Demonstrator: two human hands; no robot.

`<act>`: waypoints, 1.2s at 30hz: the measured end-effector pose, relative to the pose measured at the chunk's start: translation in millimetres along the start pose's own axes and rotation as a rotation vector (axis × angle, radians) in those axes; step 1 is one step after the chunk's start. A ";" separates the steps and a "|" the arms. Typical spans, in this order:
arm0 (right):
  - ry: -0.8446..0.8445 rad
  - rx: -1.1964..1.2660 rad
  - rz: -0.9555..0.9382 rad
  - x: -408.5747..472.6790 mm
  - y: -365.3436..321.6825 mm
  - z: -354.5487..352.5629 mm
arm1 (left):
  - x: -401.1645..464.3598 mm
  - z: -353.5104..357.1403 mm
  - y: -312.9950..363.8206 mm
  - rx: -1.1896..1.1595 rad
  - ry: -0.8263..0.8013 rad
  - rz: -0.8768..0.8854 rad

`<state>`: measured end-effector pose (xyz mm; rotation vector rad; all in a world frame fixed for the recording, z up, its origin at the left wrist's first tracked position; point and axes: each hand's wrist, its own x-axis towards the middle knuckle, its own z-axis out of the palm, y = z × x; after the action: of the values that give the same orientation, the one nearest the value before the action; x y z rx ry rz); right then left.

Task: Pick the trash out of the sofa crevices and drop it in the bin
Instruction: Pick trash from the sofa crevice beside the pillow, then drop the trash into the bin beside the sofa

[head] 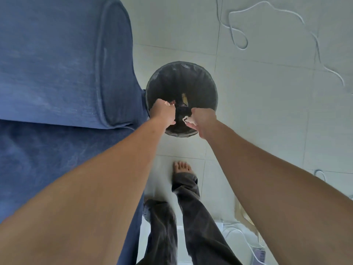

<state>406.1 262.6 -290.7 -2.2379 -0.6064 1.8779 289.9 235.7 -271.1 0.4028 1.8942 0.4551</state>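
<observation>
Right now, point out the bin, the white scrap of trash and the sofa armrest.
bin (191, 73): head view, on the far inner wall below the rim.
white scrap of trash (186, 119): head view, on the crumpled bit showing at the right hand's fingers.
sofa armrest (57, 64): head view, on its blue top.

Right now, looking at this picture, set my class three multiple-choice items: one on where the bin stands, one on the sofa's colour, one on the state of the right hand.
1. Where is the bin?
A. on the sofa seat
B. on the tiled floor beside the sofa arm
C. under a table

2. What colour is the sofa?
A. blue
B. red
C. green

3. What is the right hand doing?
A. resting flat on the floor
B. gripping the cord
C. holding a white scrap over the bin

Answers: B, the bin stands on pale tiles by the arm; A, the upholstery is blue; C, the white scrap shows at its fingers above the bin.
</observation>
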 end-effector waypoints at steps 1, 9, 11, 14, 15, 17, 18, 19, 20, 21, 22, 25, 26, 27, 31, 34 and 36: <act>0.016 0.008 -0.004 4.4 -6.2 1.3 | 5.0 3.6 6.7 0.009 -0.003 0.004; 0.050 -0.001 0.042 28.7 -33.1 -0.5 | 29.1 21.3 33.8 0.068 -0.006 -0.097; 0.063 -0.012 0.041 31.0 -33.0 -2.0 | 29.8 20.7 33.4 0.060 -0.005 -0.112; 0.078 -0.034 0.030 28.5 -35.1 -3.2 | 27.0 17.1 33.6 0.063 0.006 -0.112; 0.078 -0.044 0.023 26.1 -36.9 -3.4 | 25.8 15.3 34.1 0.069 0.012 -0.103; 0.080 -0.070 -0.001 17.8 -42.5 -2.5 | 20.2 10.0 37.5 0.083 0.025 -0.076; 0.084 -0.083 -0.017 12.5 -45.2 -2.1 | 16.3 7.4 39.6 0.093 0.029 -0.063; 0.088 -0.096 -0.035 6.5 -48.4 -1.5 | 12.1 4.6 42.2 0.107 0.031 -0.046; 0.088 -0.112 -0.054 -0.8 -52.3 -1.0 | 5.6 0.8 46.1 0.125 0.033 -0.033; 0.082 -0.128 -0.076 -9.0 -56.7 -0.4 | -1.5 -3.7 50.8 0.146 0.039 -0.012; 0.073 -0.143 -0.100 -19.2 -62.3 -0.3 | -10.1 -9.5 57.0 0.165 0.044 0.009; 0.049 -0.215 -0.181 -59.9 -83.6 1.3 | -43.5 -35.7 80.2 0.197 0.068 0.077; 0.039 -0.239 -0.214 -74.2 -91.3 2.2 | -54.6 -46.3 88.7 0.196 0.070 0.102; 0.023 -0.253 -0.247 -88.3 -99.3 3.9 | -64.8 -56.7 96.9 0.196 0.071 0.132; -0.026 -0.309 -0.394 -162.8 -132.9 18.5 | -117.2 -111.3 124.5 0.148 0.151 0.208; -0.040 -0.380 -0.492 -212.7 -152.6 36.3 | -151.1 -150.4 133.7 0.020 0.176 0.205; -0.051 -0.436 -0.555 -247.7 -162.7 49.2 | -176.9 -178.0 134.4 -0.065 0.198 0.213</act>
<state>292.8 303.7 -15.5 -1.9375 -1.5827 1.6231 193.4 246.0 -3.4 0.5353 2.0300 0.7192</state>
